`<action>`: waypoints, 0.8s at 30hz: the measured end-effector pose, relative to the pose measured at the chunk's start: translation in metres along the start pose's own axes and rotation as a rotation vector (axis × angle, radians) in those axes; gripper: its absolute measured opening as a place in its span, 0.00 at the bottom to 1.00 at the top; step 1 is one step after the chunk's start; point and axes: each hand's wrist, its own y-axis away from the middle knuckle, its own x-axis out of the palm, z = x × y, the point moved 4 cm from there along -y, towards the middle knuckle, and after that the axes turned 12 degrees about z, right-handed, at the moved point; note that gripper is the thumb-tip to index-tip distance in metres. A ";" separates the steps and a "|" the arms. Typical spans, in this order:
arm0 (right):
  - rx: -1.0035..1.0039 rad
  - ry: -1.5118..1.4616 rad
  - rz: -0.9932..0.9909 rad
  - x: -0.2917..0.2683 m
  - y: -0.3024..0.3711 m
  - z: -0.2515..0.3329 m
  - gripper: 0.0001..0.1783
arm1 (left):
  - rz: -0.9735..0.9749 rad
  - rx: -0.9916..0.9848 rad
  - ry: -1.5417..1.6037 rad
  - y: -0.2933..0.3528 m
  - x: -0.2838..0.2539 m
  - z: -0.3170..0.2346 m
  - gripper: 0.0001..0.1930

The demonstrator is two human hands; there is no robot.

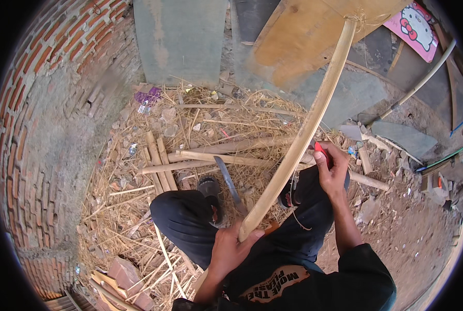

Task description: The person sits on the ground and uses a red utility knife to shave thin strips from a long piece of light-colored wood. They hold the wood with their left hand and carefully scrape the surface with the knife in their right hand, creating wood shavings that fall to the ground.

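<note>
The left hand (235, 248) is gripping the near end of a split bamboo strip (309, 128), presumably steadying its length, which is slanting forward and rightward; the right hand (334, 167) is pinching a partly hidden red object (320, 149) beside it, likely keeping the strip's edge reachable.

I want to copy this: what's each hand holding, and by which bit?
The left hand holds the long pale strip by its near end; the right hand holds a red thing, which part can't be told.
</note>
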 end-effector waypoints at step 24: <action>-0.416 -0.011 0.260 0.064 0.049 0.079 0.19 | -0.122 0.054 -0.005 -0.025 -0.010 -0.013 0.21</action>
